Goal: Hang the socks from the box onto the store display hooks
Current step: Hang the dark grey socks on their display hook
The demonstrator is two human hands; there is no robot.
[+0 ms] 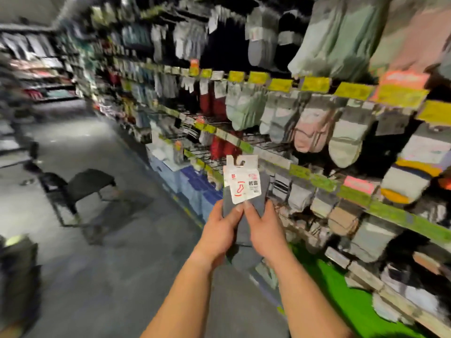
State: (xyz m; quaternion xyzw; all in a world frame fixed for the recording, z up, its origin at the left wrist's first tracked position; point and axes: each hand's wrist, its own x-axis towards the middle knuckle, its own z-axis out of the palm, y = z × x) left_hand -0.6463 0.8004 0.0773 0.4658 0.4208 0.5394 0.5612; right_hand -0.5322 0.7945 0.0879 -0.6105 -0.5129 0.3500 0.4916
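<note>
From the head camera, the left hand (220, 230) and right hand (264, 228) together hold a pair of grey socks (240, 225) upright in front of the display rack (317, 176), thumbs pinching just below its white card label (242, 182). The card's hanging slot sits near the lower hooks (202, 152), apparently not yet on one; blur hides detail. A black chair (83, 186) stands in the aisle to the left.

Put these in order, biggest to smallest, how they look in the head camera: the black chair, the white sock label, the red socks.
1. Black chair
2. White sock label and red socks: they look about alike, and the label is nearer the camera, so no ranking.
</note>
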